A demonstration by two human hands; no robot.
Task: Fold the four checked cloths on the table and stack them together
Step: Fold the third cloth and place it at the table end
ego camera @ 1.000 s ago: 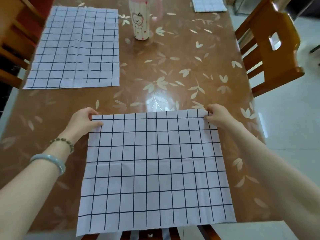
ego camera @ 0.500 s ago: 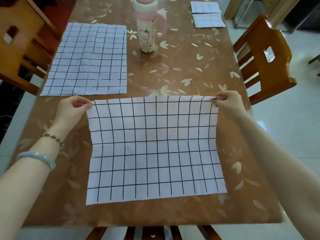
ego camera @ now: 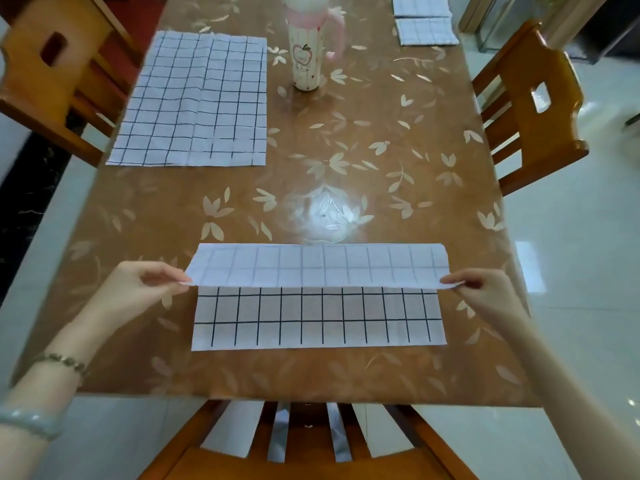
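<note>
Head view: the left hand (ego camera: pixel 138 289) and right hand (ego camera: pixel 485 292) each pinch, thumb against fingers, 1 corner of the near cloth (ego camera: pixel 318 317). They hold its turned-over edge just above the half that lies flat on the table (ego camera: pixel 381 150), near the front edge. The raised flap shows its pale back with a faint grid; the flat half shows bold black lines. A 2nd cloth (ego camera: pixel 194 102) lies spread open at the far left. 2 folded cloths (ego camera: pixel 424 29) lie at the far right corner, 1 just beyond the other. A cup (ego camera: pixel 306 57) with a pink handle stands upright between them and the 2nd cloth. 3 wooden chairs (ego camera: pixel 533 109) stand at the table's sides.
</note>
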